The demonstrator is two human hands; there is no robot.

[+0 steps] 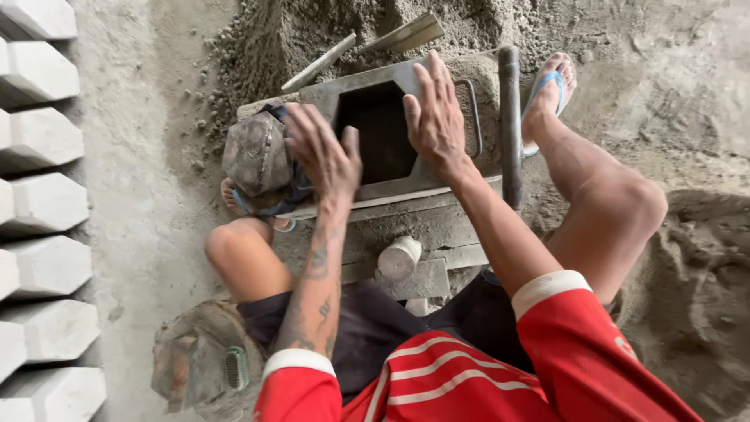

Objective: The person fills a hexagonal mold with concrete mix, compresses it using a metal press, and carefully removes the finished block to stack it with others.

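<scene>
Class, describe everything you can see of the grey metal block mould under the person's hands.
The grey metal block mould is a flat frame with a dark hexagon-like opening, dusted with cement. A thin wire handle loops off its right side. It lies level on wooden planks, before a pile of damp grey mix. The left hand rests open on its left edge, the right hand on its right edge.

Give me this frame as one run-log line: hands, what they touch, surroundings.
left hand: flat on metal block mould left rim | right hand: flat on right rim | nearby: moulded concrete blocks, sand pile
</scene>
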